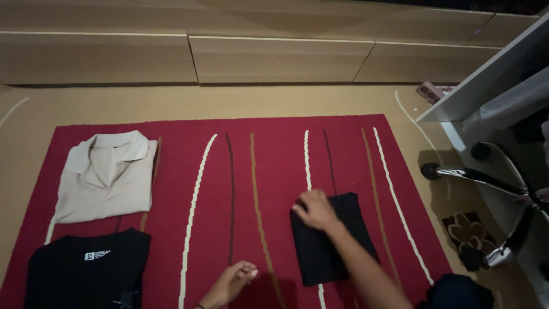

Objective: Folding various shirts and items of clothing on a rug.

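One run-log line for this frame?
right hand flat on folded black garment | left hand loosely curled above red rug

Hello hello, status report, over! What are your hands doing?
Right hand flat on folded black garment. Left hand loosely curled, empty, over red rug. Nothing in the way.

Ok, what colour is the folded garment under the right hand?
Black, plain so far as shows; the folded garment lies under the right hand in the head view.
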